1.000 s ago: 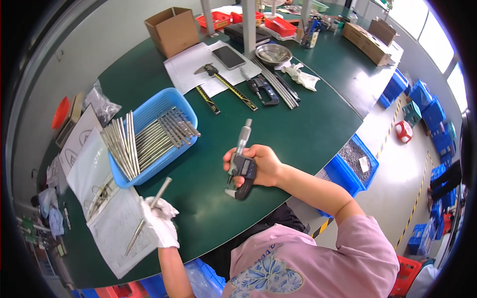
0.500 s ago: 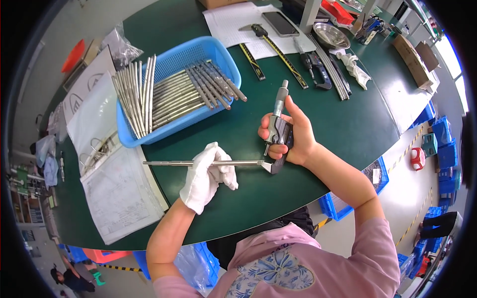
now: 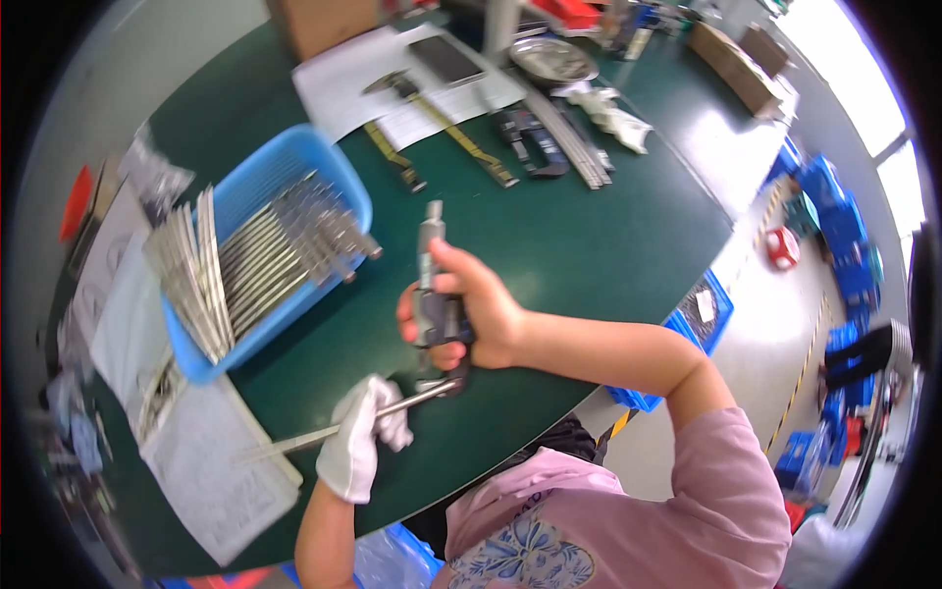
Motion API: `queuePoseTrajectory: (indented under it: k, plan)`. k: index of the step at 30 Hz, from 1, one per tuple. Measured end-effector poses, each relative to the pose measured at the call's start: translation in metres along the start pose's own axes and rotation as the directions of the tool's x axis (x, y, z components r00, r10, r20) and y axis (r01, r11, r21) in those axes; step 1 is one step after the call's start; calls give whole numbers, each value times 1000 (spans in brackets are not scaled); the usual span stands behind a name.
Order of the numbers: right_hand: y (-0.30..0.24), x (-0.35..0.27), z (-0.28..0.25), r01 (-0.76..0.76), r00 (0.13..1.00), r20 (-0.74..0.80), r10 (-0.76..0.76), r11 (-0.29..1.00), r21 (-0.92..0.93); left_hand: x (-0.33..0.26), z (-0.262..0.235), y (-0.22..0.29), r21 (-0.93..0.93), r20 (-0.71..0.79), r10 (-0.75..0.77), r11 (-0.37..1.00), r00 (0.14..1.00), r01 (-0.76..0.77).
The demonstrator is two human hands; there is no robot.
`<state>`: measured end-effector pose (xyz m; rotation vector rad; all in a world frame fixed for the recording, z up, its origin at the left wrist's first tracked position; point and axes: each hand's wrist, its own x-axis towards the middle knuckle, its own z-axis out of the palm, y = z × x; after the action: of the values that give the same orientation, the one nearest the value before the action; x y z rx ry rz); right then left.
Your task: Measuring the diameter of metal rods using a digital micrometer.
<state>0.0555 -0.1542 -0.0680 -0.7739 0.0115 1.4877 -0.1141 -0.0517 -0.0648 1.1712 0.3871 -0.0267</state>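
A brown cardboard box (image 3: 319,22) stands far behind the grip, at the far edge of the green table (image 3: 608,245), and white sheets of paper (image 3: 392,83) lie just in front of it. The right hand (image 3: 476,314) is closed around one micrometer (image 3: 437,294), whose long axis points away from the person. The gloved left hand (image 3: 361,442) pinches one metal rod (image 3: 348,427); the rod lies almost level, its right end in the micrometer's mouth. Left of the grip, one blue basket (image 3: 265,182) holds many similar rods.
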Motion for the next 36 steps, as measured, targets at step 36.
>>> queuePoseTrajectory:
  k: [36]
  plan:
    - [-2, 4, -3, -70, 994, 83, 67, 997, 28, 11, 3, -1, -231, -6, 77, 970, 997, -76]
